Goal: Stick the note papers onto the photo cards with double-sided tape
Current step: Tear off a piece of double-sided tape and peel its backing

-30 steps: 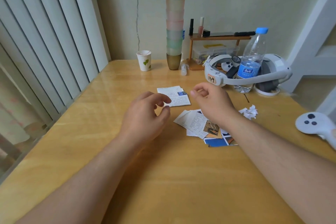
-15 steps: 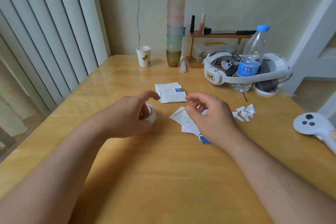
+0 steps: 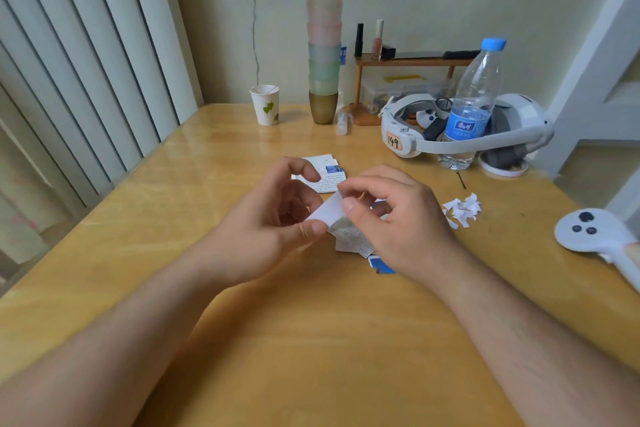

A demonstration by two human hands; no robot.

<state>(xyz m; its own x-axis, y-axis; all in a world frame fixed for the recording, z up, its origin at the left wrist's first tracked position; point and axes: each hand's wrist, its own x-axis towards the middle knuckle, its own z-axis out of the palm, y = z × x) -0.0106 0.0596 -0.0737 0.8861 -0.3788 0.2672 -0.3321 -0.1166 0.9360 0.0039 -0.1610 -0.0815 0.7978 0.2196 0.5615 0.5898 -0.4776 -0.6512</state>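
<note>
Table centre, both hands raised just above the wood. Left hand (image 3: 273,225) curled around a roll of double-sided tape, roll itself mostly hidden in the palm; thumb pressed on the white tape strip (image 3: 327,211) where it leaves the roll. Right hand (image 3: 391,215) at 3 o'clock of the left, thumb and forefinger pinched together on the strip's free end, other fingers loosely curled. Strip stretched short between the two hands, taut-looking. Loose pile of note papers and photo cards (image 3: 353,241) lying directly beneath the right hand, a blue card corner (image 3: 379,263) poking out at 6 o'clock. Finished stack (image 3: 327,172) at 12 o'clock of the hands, flat on the table (image 3: 311,340). Torn backing scraps (image 3: 462,208) at 3 o'clock, well apart. Water bottle (image 3: 472,107) and headset (image 3: 460,128) at 1 o'clock. Judged: tape thin, limp, featherlight, tacky on exposed faces, prone to folding onto itself or clinging to fingertips. Best held by the extreme end only, kept tensioned while tearing. Papers light and flexible, cards slightly stiffer; edges the place to grip.
</note>
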